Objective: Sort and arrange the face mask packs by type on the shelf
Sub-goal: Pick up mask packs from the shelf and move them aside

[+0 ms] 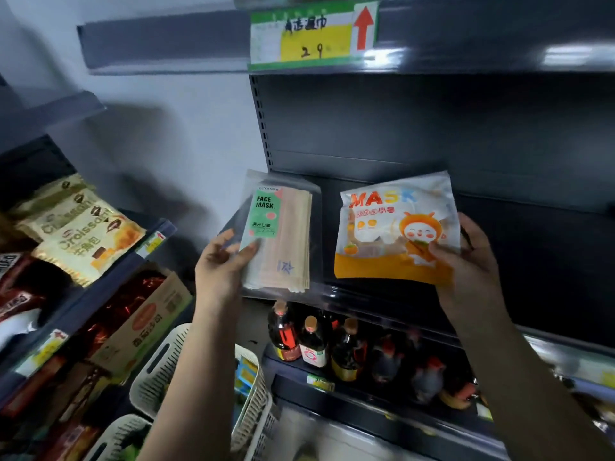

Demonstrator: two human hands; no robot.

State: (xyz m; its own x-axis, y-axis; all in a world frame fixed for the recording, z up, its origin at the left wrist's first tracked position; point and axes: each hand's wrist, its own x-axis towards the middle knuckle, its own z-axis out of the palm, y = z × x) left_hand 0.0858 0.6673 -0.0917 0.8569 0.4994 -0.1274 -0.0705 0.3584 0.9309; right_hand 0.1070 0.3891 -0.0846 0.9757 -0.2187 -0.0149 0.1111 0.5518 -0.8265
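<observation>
Face mask packs, two kinds, are held up side by side over the dark shelf (499, 247), apart, likely so I can compare types before placing; my left hand (219, 264) grips the clear pack of flat masks (283, 234), thumb on its green label, fingers behind; my right hand (466, 257) pinches the orange cartoon pack (392, 234) at its lower right corner, thumb on front.

The clear pack (278, 232) says "FACE MASK". The orange pack (396, 227) says "MASK". The snack bag (78, 227) says "Croissant". The price tag (312, 34) shows "29".
</observation>
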